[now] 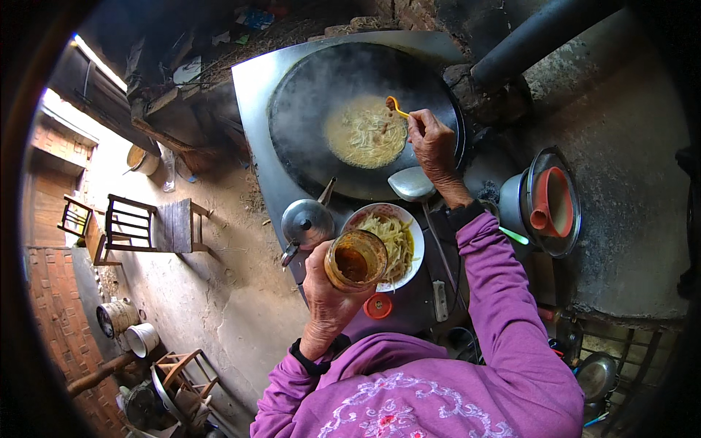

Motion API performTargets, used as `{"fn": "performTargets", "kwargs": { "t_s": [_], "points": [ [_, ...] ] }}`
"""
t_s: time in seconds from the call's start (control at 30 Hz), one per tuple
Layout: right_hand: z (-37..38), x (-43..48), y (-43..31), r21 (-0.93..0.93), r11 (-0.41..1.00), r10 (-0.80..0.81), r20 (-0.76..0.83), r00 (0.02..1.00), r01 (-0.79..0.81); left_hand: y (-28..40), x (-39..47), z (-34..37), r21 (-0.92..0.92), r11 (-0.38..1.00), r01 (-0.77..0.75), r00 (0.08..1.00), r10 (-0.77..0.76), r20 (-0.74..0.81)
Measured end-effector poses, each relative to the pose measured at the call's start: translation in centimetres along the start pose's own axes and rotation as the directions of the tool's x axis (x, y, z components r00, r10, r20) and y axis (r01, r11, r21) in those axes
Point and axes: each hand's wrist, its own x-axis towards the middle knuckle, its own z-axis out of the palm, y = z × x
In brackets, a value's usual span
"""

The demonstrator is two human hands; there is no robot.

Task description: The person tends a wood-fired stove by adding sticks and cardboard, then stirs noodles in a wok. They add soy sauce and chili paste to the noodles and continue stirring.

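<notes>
My left hand (332, 295) holds an open glass jar (356, 261) with reddish-brown paste inside. In my right hand (432, 143) is a small yellow spoon (398, 106), with brown paste in its bowl, over the large wok (306, 137). Pale noodles (369, 131) lie in steaming broth at the wok's middle. A metal wok spatula (412, 183) rests at the wok's near edge. Behind the jar, a bowl (417, 256) holds pale shredded vegetable (395, 235). A metal kettle (308, 222) stands left of the bowl, and a red jar lid (378, 305) lies close to me.
A grey pot (512, 202) and a metal basin holding a red ladle (553, 202) are at the right. A knife (440, 301) lies near the stove's front. A stovepipe (542, 44) slants across the upper right. Wooden chairs (175, 225) and buckets stand on the floor at left.
</notes>
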Motion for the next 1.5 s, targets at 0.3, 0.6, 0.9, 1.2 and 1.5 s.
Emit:
{"fn": "performTargets", "kwargs": {
  "t_s": [0.3, 0.6, 0.9, 1.2, 1.5],
  "points": [
    [1.2, -0.5, -0.2, -0.060, 0.990, -0.129, -0.026, 0.991, 0.128, -0.1, 0.0, 0.1, -0.016, 1.000, -0.007, 0.998, 0.006, -0.063],
    [2.4, -1.2, 2.1, 0.117, 0.960, 0.252, 0.037, 0.967, -0.254, -0.3, 0.5, -0.1, 0.114, 0.993, 0.008, 1.000, -0.006, -0.012],
    [-7.0, 0.5, -1.6, 0.772, 0.358, 0.605, 0.237, 0.760, -0.525, -0.3, -0.1, 0.4, 0.020, 0.996, 0.089, 0.995, -0.088, -0.050],
    [-21.2, -1.1, -12.7, 0.657, 0.586, 0.182, 0.465, 0.866, -0.475, 1.8, -1.8, 0.4, 0.063, 0.998, 0.026, 0.997, -0.031, 0.077],
    [-19.1, -5.6, -16.9, 0.498, 0.855, -0.406, 0.468, 0.785, 0.145, 2.6, -4.0, 0.2, -0.043, 0.993, -0.114, 0.991, 0.117, 0.061]
  ]
}}
